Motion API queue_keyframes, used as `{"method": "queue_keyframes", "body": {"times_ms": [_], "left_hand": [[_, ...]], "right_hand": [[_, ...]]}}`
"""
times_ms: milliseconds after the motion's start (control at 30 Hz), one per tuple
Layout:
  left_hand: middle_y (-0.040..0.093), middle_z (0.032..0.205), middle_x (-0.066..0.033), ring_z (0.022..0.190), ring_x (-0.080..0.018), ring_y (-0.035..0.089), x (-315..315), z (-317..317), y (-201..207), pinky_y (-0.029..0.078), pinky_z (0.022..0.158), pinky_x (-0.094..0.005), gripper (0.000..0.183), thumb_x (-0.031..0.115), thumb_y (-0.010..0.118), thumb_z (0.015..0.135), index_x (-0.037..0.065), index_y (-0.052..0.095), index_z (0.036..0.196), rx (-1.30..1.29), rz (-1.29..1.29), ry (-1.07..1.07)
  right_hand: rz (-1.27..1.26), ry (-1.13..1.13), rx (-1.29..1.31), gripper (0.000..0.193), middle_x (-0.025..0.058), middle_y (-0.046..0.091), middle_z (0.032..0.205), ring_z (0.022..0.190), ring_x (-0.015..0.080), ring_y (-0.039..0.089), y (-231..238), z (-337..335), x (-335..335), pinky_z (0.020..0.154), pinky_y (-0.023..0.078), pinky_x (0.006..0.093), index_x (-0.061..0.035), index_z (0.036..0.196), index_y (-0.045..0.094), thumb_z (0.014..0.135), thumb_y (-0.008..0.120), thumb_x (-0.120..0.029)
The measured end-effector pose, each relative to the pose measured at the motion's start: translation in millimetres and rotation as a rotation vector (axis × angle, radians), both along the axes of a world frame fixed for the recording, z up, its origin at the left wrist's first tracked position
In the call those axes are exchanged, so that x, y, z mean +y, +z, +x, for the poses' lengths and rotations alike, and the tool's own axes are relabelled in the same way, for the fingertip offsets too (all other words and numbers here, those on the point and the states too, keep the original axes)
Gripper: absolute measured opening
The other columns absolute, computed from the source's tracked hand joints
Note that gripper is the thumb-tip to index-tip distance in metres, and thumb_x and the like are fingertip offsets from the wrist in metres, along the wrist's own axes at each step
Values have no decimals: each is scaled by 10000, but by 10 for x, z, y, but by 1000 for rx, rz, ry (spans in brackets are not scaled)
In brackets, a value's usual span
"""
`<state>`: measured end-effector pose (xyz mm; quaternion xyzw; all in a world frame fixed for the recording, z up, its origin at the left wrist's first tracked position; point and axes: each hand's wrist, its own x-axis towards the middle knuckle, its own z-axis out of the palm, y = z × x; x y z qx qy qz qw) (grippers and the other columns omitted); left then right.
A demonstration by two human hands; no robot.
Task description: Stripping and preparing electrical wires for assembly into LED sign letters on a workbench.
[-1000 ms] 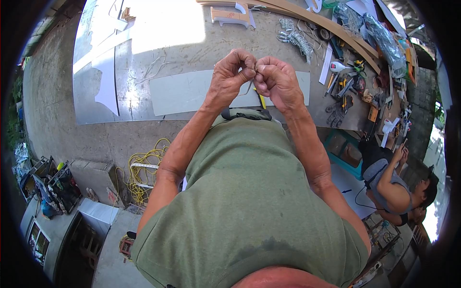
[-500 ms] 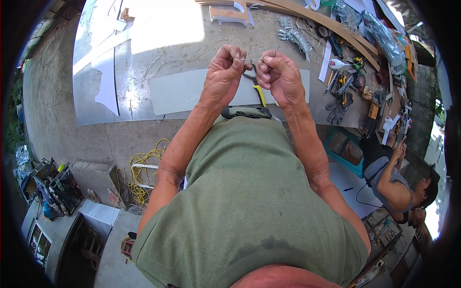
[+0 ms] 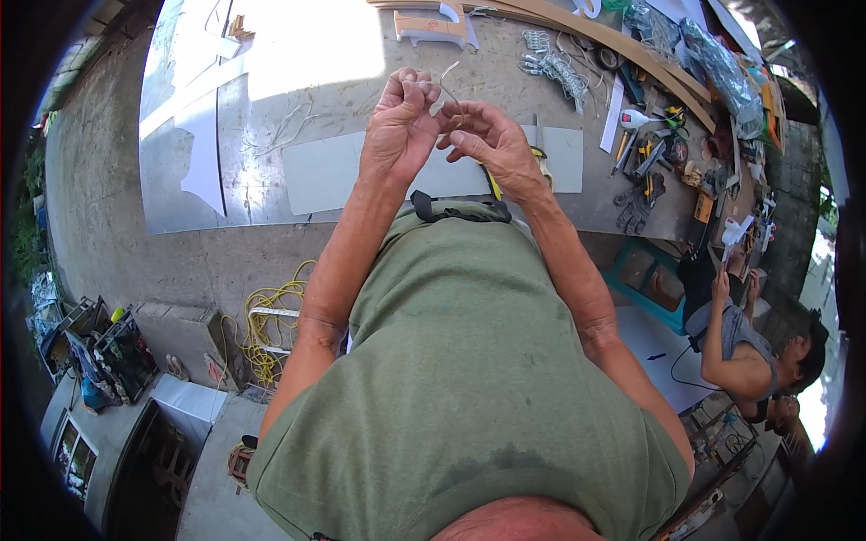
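My left hand (image 3: 397, 122) is raised in front of my chest, fingers pinched on a thin pale wire (image 3: 446, 81) that curves up and to the right. My right hand (image 3: 487, 144) sits just beside it, fingers half spread and touching the lower part of the same wire. Both hands hover above a concrete floor (image 3: 325, 63) and a grey sheet (image 3: 334, 176). A yellow-and-black tool (image 3: 539, 160) lies on the sheet behind my right hand, partly hidden.
Pliers and other hand tools (image 3: 645, 158) are scattered at the right, next to a pile of metal clips (image 3: 550, 63) and curved wooden strips (image 3: 622, 50). A person (image 3: 740, 343) sits at the lower right. A yellow cord (image 3: 271, 316) coils at the left.
Both fists were clenched together on the wire; now my right hand has loosened and dropped slightly, and the wire's end stands free above my fingers.
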<state>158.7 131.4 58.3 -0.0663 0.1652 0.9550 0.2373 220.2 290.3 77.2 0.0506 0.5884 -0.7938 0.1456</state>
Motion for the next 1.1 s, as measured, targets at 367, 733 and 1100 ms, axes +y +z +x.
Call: {"method": "queue_keyframes", "body": {"times_ms": [367,733,1100], "left_hand": [[629,1212,-97,935,-173,630,-293,95,44,542,770,-295,415,-2,663,873,36,566,1275,445,-1118,-14],[741,1017,-97,875,-117,645,-109,276,134,506,706,-263,180,108,674,946,22,736,1091,568,-875,-49],[728,769,-78,644,-66,598,-125,242,314,489,596,-218,205,139,678,949,-43,722,1032,447,-906,-172]], "right_hand": [[-393,-283,-332,347,196,687,958,761,211,702,-43,39,275,647,595,300,33,1217,489,930,664,-55],[-582,-310,-470,239,169,706,939,759,205,714,19,93,135,669,599,270,34,1124,568,950,659,-103],[431,-267,103,244,-3,685,787,630,44,535,364,38,56,561,446,227,-34,1115,688,949,677,-213]]}}
